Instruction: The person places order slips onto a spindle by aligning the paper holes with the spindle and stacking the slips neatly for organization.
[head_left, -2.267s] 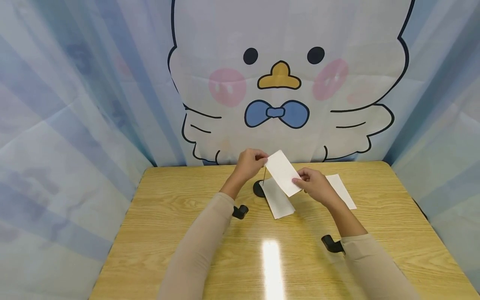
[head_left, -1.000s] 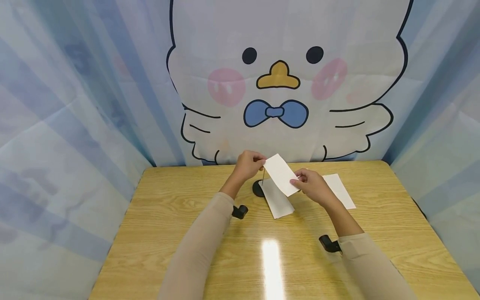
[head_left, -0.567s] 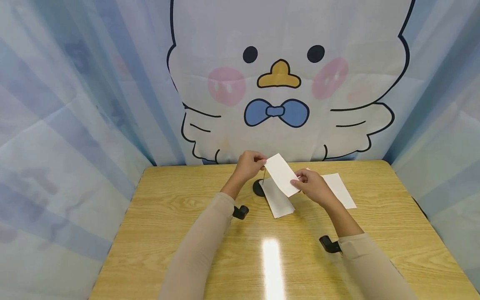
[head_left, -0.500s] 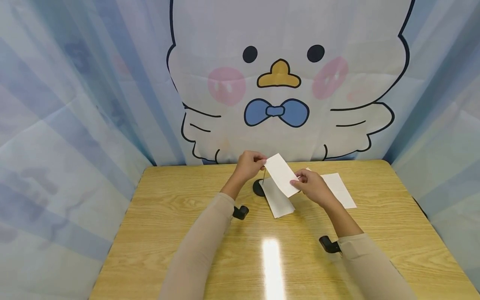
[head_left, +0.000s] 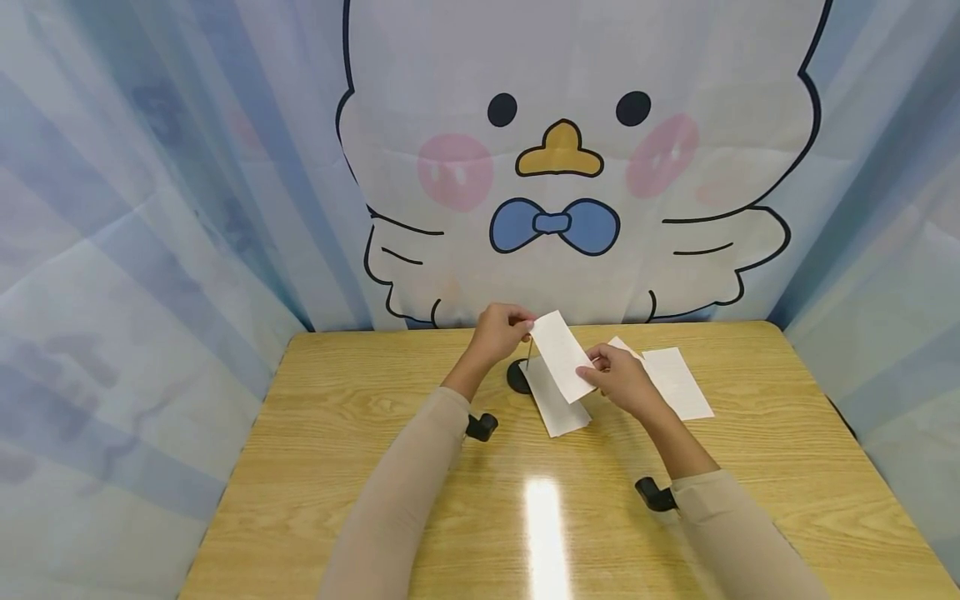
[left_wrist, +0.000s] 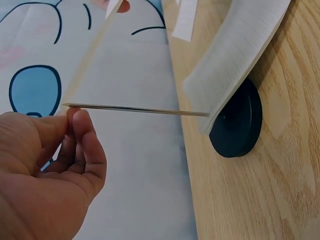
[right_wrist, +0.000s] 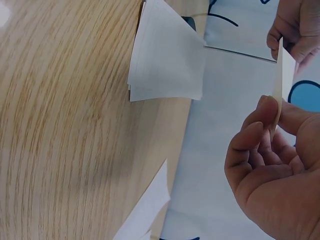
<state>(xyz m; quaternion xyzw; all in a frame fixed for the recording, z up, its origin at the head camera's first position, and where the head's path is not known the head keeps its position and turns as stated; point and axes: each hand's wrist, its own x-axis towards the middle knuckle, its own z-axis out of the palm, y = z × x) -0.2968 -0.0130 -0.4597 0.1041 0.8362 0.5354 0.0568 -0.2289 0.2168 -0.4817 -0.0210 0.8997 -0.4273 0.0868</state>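
Note:
In the head view a white paper slip is stretched between both hands. My left hand pinches its far left corner, and my right hand pinches the opposite, near right end between thumb and fingers. Below is a bill spike with a black round base. In the left wrist view its thin metal rod points up to the left hand's fingertips, the tip right at the slip's corner. Several slips are stuck on the rod low down, resting aslant at the base.
More white slips lie on the wooden table to the right, partly behind the right hand. A curtain with a cartoon figure hangs behind the table's back edge. Black wrist mounts stick out from both sleeves.
My right hand has shifted a little left and down, tilting the held slip more steeply. More of the loose slips on the right shows. My left hand stays almost in place.

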